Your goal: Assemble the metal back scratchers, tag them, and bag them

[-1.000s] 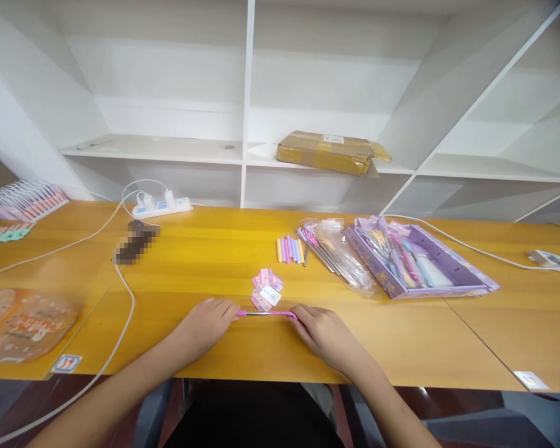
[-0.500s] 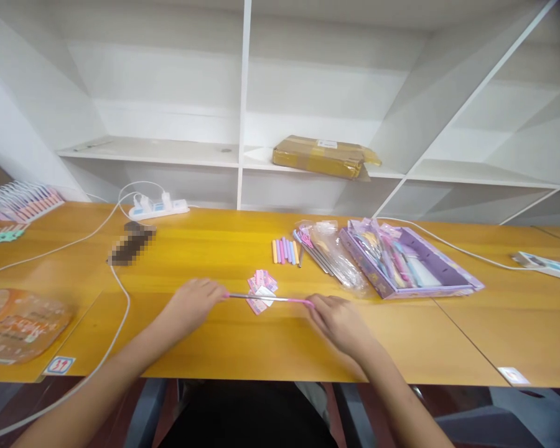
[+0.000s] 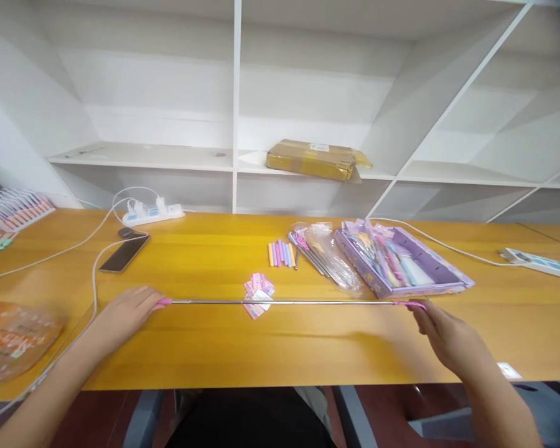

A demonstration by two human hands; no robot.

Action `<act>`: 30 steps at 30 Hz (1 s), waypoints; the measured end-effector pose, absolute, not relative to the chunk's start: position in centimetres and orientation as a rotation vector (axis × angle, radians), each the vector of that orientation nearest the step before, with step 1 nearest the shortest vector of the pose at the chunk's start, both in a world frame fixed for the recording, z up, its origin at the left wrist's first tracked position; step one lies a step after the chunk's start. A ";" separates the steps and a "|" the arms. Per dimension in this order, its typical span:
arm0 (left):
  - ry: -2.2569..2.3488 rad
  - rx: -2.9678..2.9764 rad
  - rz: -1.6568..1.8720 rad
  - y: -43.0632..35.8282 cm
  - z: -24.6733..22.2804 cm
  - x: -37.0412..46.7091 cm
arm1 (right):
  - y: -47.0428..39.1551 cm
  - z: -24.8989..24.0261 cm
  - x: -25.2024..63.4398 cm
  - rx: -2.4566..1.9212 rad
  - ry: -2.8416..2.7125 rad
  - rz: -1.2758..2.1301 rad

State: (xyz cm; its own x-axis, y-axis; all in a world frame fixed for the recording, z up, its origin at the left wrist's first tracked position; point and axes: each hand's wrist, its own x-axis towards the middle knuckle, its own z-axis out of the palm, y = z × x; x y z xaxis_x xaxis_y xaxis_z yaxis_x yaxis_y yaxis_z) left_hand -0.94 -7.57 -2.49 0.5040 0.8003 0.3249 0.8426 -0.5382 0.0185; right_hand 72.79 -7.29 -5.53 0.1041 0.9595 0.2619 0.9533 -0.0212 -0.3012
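Note:
A telescopic back scratcher (image 3: 289,302) with a thin metal rod is stretched out level above the table. My left hand (image 3: 128,314) is closed on its pink grip at one end. At the other end, my right hand (image 3: 450,333) pinches the curved pink head, partly hidden by the fingers. Behind the rod lies a small fanned pile of pink cards (image 3: 257,291) with a white one on top. Farther back sit a row of pastel grips (image 3: 281,254) and several metal rods with coloured heads (image 3: 313,256), beside a clear plastic bag (image 3: 338,255).
A purple tray (image 3: 448,264) with wrapped pieces stands at the right. A phone (image 3: 125,252), a power strip (image 3: 152,214) and white cables lie at the left, with an orange plastic package (image 3: 16,342) nearer. White shelves at the back hold a taped carton (image 3: 312,160).
My hands have moved far apart, left and right, and the back scratcher's rod between them has lengthened greatly. The view has shifted slightly.

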 end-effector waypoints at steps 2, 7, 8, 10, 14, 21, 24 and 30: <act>-1.467 -2.565 -0.422 -7.6 -2.5 -0.5 | -7.2 -5.6 72.7 -1.995 -1.830 0.050; -1.469 -2.524 -0.270 -7.8 -2.1 0.0 | -7.2 -5.2 72.6 -2.019 -1.799 0.121; -1.452 -2.508 -0.259 -7.9 -2.1 0.1 | -7.3 -5.0 72.5 -2.021 -1.802 0.132; -1.433 -2.471 -0.263 -8.1 -2.0 0.2 | -7.4 -4.9 72.4 -2.028 -1.807 0.144; -1.407 -2.404 -0.287 -8.1 -1.9 0.4 | -7.5 -5.1 72.2 -2.041 -1.794 0.095; -1.443 -2.370 -0.207 -6.9 -1.5 2.5 | -4.7 -5.3 71.6 -2.211 -1.738 -0.111; -1.533 -2.371 -0.117 -6.5 -1.3 5.1 | -3.2 -4.4 68.6 -2.226 -1.738 -0.273; -1.700 -2.381 -0.208 -6.7 -2.7 15.1 | -5.0 -4.8 49.8 -1.924 -2.125 -0.246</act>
State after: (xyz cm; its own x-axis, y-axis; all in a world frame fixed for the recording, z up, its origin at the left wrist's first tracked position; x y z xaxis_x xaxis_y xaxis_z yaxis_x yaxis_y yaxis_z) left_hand 15.07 -6.71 -2.67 0.3256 0.9161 0.2342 0.9455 -0.3139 -0.0868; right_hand 49.83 -4.98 -4.83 -0.0867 0.9483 0.3054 0.9929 0.1072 -0.0510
